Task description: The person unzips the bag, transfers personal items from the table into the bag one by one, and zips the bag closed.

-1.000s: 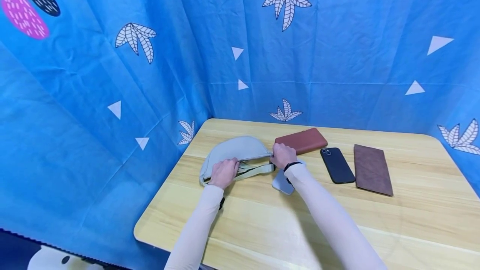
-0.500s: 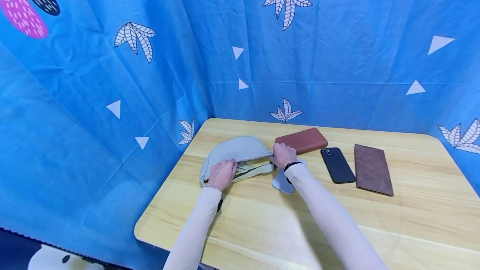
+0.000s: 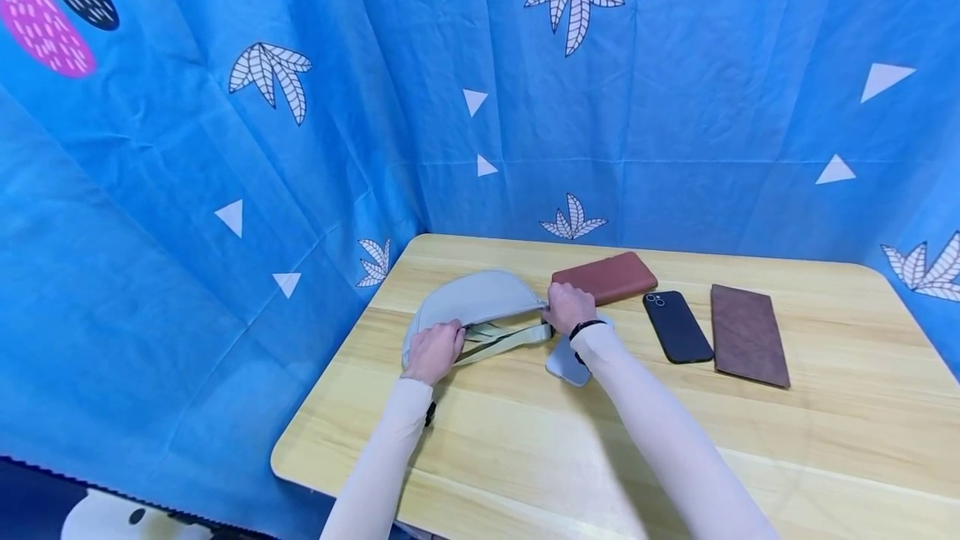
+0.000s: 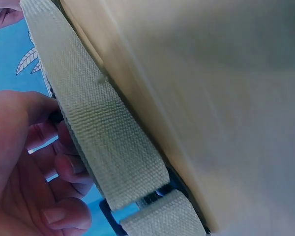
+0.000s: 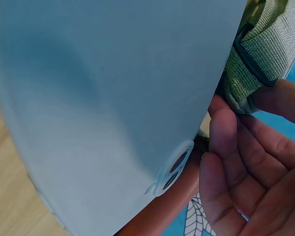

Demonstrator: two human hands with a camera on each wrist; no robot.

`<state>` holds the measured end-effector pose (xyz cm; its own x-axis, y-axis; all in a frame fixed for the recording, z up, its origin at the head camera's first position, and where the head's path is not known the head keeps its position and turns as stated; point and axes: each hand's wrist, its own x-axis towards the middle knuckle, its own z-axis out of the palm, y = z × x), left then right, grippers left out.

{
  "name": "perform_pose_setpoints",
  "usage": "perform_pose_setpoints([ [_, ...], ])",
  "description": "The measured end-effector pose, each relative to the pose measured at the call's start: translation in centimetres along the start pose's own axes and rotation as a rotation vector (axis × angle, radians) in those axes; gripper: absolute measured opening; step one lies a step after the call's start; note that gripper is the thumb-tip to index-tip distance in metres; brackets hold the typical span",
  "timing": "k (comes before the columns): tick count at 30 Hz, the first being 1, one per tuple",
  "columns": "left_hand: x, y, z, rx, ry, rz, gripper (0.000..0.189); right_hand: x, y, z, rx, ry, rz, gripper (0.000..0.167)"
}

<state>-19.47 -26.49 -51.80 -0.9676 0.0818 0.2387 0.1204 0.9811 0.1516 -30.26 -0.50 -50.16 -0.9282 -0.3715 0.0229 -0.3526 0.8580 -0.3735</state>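
Observation:
A light grey half-moon waist bag lies at the table's left, its straight zipped edge toward me and its pale webbing strap looped in front. At the bag's near left part my left hand pinches a small dark piece that looks like the zipper pull; in the left wrist view the strap with its black buckle covers part of it. My right hand grips the bag's right end, thumb by the strap's slider. Below the right wrist lies a pale blue phone, partly hidden.
Behind my right hand lies a reddish-brown long wallet. To the right are a black phone, camera side up, and a flat dark brown wallet. Blue patterned cloth hangs along the wooden table's back and left.
My left hand has slid slightly left and toward me along the bag's zipped edge. The right hand keeps its grip on the bag's right end. Everything else lies as before.

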Motion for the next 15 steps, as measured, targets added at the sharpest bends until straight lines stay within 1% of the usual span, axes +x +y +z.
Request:
perform_pose_setpoints([
  [9, -0.6, -1.0, -0.2, 0.027, 0.009, -0.025, 0.026, 0.0, -0.1, -0.2, 0.009, -0.004, 0.004, 0.028],
  [15, -1.2, -2.0, -0.4, 0.027, 0.004, -0.046, 0.028, -0.1, -0.1, -0.2, 0.012, -0.006, 0.002, 0.024],
])
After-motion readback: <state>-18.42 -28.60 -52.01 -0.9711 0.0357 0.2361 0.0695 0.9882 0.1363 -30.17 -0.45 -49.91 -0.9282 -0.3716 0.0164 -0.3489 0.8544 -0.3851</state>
